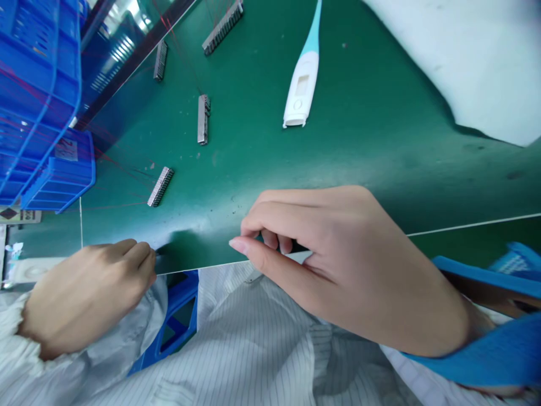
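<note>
My left hand (91, 296) is closed at the table's front edge, knuckles up. A small dark tip shows beside its fingers; what they hold is hidden. Behind that hand lies a white plastic piece (31, 270), partly covered. My right hand (321, 254) hovers over the front edge with thumb and forefinger brought together and the other fingers curled; anything between them is too small or hidden to make out. Farther back on the green table (253, 152) lies a white and light-blue digital thermometer (302, 84), its wide end uncapped and toward me.
Small grey ridged metal strips (203, 119) lie at the left and back, thin red wires running near them. Blue plastic baskets (59, 180) stand at the left. A white sheet (477, 62) covers the back right. A blue stool (180, 316) shows below the edge.
</note>
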Tool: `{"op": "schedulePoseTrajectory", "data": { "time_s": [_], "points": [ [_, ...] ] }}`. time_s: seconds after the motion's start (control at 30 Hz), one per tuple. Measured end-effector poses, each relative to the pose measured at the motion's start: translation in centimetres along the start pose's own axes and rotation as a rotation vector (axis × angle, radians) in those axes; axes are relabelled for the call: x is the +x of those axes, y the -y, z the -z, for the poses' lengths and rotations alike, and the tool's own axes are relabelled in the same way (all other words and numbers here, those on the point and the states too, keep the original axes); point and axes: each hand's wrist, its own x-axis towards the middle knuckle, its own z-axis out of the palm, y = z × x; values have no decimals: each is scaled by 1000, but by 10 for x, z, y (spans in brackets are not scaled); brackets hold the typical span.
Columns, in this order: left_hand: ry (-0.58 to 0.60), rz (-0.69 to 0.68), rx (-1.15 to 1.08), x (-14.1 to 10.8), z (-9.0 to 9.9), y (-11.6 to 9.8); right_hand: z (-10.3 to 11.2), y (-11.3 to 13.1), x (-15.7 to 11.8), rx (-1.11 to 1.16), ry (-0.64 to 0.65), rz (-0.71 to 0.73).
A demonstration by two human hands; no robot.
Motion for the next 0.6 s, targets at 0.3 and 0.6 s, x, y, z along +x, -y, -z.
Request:
{"op": "schedulePoseTrajectory", "data": {
  "time_s": [0.3, 0.6],
  "points": [
    [-17, -80, 227, 7, 8, -3, 4, 2, 1, 15, 27, -16],
    [-46, -113, 252, 10, 10, -6, 5, 2, 2, 18, 32, -13]
  ]
}}
